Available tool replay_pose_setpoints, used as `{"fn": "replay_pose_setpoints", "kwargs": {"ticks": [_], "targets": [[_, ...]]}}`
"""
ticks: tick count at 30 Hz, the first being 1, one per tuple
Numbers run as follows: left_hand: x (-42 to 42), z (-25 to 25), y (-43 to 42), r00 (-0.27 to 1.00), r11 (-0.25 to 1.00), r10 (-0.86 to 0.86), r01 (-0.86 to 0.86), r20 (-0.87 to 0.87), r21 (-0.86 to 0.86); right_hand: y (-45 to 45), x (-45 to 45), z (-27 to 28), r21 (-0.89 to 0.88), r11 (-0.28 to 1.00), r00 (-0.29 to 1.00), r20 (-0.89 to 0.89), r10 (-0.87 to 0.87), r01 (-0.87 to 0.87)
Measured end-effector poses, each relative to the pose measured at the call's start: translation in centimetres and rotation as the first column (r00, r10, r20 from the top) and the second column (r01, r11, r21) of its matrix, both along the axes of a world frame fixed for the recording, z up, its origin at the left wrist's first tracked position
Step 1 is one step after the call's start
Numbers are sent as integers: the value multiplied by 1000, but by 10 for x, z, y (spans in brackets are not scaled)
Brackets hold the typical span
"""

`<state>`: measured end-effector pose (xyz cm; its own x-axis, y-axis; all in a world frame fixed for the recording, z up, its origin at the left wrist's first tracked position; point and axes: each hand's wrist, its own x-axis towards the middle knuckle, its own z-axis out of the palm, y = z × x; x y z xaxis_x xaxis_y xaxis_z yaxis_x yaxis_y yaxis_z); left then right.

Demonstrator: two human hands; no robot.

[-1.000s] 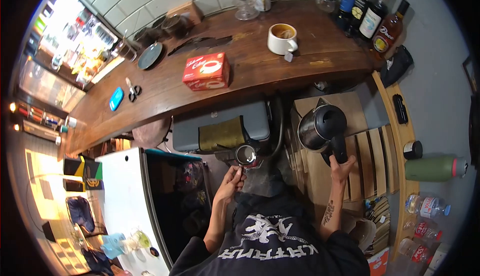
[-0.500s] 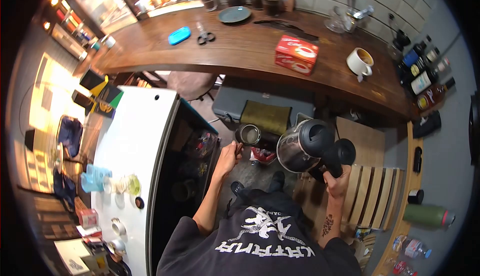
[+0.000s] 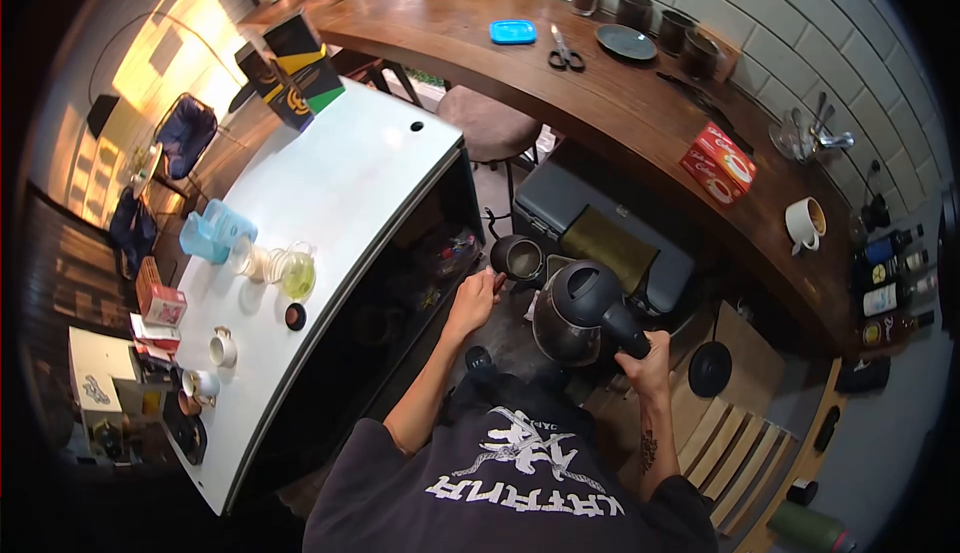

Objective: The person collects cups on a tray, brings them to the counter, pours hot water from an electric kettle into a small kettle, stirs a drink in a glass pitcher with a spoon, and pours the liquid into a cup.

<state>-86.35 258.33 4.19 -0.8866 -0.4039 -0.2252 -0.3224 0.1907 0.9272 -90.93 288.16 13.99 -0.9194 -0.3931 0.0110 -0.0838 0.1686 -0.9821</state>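
My left hand (image 3: 474, 303) is closed around the handle of a small dark gooseneck pot (image 3: 518, 258), whose open top shows a pale inside. Just right of the pot, my right hand (image 3: 646, 363) grips the black handle of a larger electric kettle (image 3: 572, 315) with a black lid and a see-through body. The kettle leans slightly toward the pot. Whether they touch I cannot tell. The round black kettle base (image 3: 710, 369) lies on the wooden surface to the right of my right hand.
A white table (image 3: 340, 188) with a pitcher (image 3: 218, 231) and cups stands left. The wooden counter (image 3: 450, 38) ahead holds scissors (image 3: 565, 50), a plate (image 3: 627, 42), a red box (image 3: 719, 164) and a white mug (image 3: 804, 225). A grey case (image 3: 570, 188) and stool (image 3: 488, 123) sit beneath.
The view has turned left toward the white table. My right hand has lifted the kettle off its base and brought it left, beside the pot in my left hand.
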Motion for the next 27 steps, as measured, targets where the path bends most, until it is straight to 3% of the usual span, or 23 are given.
{"fn": "replay_pose_setpoints", "kwargs": {"ticks": [6, 14, 27], "targets": [[14, -5, -13, 997, 997, 73, -73, -4, 6, -22, -10, -7, 102, 987, 992, 42, 121, -125], [22, 6, -16, 993, 994, 110, -111, 40, 15, -48, -25, -2, 225, 960, 986, 65, 155, -166], [8, -17, -23, 991, 991, 131, -132, 22, 37, -61, -51, 17, 349, 909, 974, 84, 212, -228]]}}
